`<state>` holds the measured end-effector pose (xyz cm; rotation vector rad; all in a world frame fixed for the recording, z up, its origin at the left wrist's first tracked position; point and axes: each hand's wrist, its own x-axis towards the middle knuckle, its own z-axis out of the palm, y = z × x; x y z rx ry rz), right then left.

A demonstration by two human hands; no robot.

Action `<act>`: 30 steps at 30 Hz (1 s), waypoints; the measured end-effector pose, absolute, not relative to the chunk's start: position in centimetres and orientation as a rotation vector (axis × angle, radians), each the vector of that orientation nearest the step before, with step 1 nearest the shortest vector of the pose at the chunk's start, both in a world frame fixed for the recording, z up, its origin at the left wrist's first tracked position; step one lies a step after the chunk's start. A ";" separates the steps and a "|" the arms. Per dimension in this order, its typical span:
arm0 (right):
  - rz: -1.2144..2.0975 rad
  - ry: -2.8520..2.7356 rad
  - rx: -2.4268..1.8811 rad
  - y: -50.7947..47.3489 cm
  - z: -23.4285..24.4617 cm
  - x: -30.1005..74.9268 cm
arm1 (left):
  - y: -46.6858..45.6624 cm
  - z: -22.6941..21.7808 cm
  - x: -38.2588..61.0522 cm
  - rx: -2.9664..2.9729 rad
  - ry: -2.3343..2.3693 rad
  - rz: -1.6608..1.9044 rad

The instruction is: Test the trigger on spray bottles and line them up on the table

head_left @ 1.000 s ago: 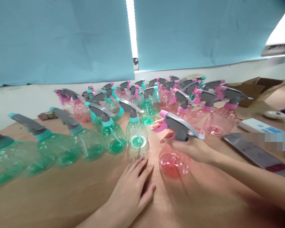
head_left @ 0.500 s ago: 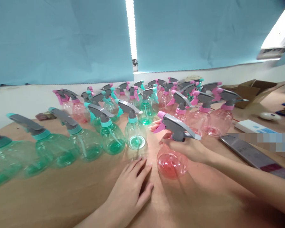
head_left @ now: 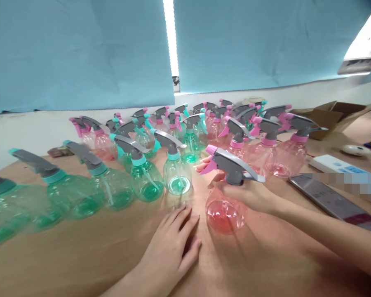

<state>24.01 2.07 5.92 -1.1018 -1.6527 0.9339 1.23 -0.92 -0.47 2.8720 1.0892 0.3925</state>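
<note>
A pink see-through spray bottle (head_left: pixel 225 216) with a grey and pink trigger head stands upright on the wooden table (head_left: pixel 89 255). My right hand (head_left: pixel 245 193) is wrapped round its neck from behind, partly hidden by the trigger head. Fingertips of that hand show beyond the pink trigger. My left hand (head_left: pixel 174 239) lies flat on the tabletop to the left of this bottle, fingers stretched out, holding nothing. Just beyond those fingers is a green spray bottle (head_left: pixel 177 175) with a turquoise collar.
More green spray bottles (head_left: pixel 111 187) line the left side. Pink spray bottles (head_left: pixel 286 156) stand at the right, with a mixed cluster behind. Farther right are a dark flat phone-like slab (head_left: pixel 334 202), a white power strip (head_left: pixel 334 163), a computer mouse (head_left: pixel 355 150) and an open cardboard box (head_left: pixel 324 119).
The view has shifted very slightly. Both hands and the held bottle keep the same places on the table.
</note>
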 end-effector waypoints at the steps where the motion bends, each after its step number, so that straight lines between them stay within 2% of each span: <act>1: 0.933 -1.656 -1.099 2.0 6.1 24.0 | -0.9 -0.5 1.2 2.875 1.085 0.394; 14: 0.962 -1.844 -0.932 0.7 7.4 24.4 | -0.8 -0.4 1.1 2.881 1.068 0.412; 24: 1.131 -1.924 -0.901 -0.6 7.7 23.6 | -0.8 -0.5 1.2 2.844 1.057 0.372; 30: 1.005 -1.832 -0.990 -0.7 7.8 22.5 | -0.8 -0.3 1.4 2.844 1.054 0.391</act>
